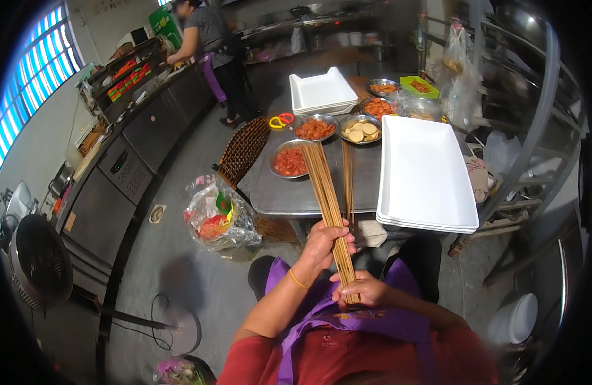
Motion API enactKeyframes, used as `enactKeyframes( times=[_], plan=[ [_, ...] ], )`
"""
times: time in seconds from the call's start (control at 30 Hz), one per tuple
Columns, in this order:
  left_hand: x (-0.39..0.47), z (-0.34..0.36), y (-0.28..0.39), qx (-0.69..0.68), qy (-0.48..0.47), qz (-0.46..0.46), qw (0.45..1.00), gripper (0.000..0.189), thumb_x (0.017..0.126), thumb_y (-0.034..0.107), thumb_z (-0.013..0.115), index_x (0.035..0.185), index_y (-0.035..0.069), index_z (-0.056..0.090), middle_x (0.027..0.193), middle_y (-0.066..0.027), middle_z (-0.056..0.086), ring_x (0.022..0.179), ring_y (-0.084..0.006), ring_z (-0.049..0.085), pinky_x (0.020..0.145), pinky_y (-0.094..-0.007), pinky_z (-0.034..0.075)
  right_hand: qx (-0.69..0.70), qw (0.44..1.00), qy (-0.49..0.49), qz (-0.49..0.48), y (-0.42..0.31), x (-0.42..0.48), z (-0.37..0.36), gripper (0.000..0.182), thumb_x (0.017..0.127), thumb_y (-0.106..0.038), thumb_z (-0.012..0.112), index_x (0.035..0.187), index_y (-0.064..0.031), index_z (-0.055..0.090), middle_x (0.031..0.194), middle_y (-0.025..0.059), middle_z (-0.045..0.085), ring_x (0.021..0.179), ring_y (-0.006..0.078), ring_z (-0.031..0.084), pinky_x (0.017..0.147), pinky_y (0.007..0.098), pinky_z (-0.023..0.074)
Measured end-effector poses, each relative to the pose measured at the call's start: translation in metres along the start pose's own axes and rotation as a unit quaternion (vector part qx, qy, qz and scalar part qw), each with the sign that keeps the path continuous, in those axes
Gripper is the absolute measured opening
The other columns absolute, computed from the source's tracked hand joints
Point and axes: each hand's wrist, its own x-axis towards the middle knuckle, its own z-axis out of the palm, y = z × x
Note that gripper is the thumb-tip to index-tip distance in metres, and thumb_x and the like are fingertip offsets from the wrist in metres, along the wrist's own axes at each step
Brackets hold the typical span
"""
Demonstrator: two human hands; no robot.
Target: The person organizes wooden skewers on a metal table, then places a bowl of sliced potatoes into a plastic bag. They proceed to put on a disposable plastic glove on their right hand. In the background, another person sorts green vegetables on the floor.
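Note:
A thick bundle of thin bamboo skewers (327, 192) slants up from my lap over the front edge of the steel table (276, 195). My left hand (324, 243) is wrapped around its middle. Lower down, my right hand (361, 288) grips the bottom end. More skewers (347, 168) lie on the table just right of the bundle. Behind the bundle's tip is a metal bowl of cut raw meat (291, 160), partly covered by it. Another bowl of meat (316, 129) and a bowl of pale round slices (361, 130) stand farther back.
Stacked white trays (426, 173) fill the table's right side; more white trays (322, 91) stand at the back. Yellow-and-red-handled scissors (280, 121) lie at the left edge. A wicker chair (243, 151), a rubbish bag (221, 219) and a fan (40, 260) are leftward. A person (211, 48) works at the far counter.

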Motion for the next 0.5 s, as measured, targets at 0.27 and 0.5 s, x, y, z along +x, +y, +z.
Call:
enactKeyframes(
  times=[0.27,0.5],
  plan=[
    [0.019,-0.008,-0.043,0.037,-0.004,-0.058,0.998,0.016,0.08,0.009,0.057,0.092,0.001,0.05,0.075,-0.0127,0.057,0.066,-0.0247,0.059,0.059,-0.0358,0.053,0.08,0.99,0.114,-0.032,-0.013,-0.002,0.004,0.015,0.082,-0.011,0.049,0.095,-0.0043,0.045,0.063,0.0069,0.045,0.048,0.019,0.045,0.044,0.0347,0.0393],
    [0.018,-0.01,-0.036,0.063,-0.006,-0.121,0.991,0.022,0.082,0.009,0.054,0.101,0.0,0.045,0.084,-0.0168,0.059,0.069,-0.0247,0.06,0.057,-0.0367,0.053,0.122,0.989,0.082,-0.027,-0.026,0.025,-0.004,0.008,0.083,-0.016,0.05,0.083,-0.0077,0.05,0.066,0.0068,0.052,0.051,0.02,0.052,0.044,0.0374,0.0451]
  ],
)
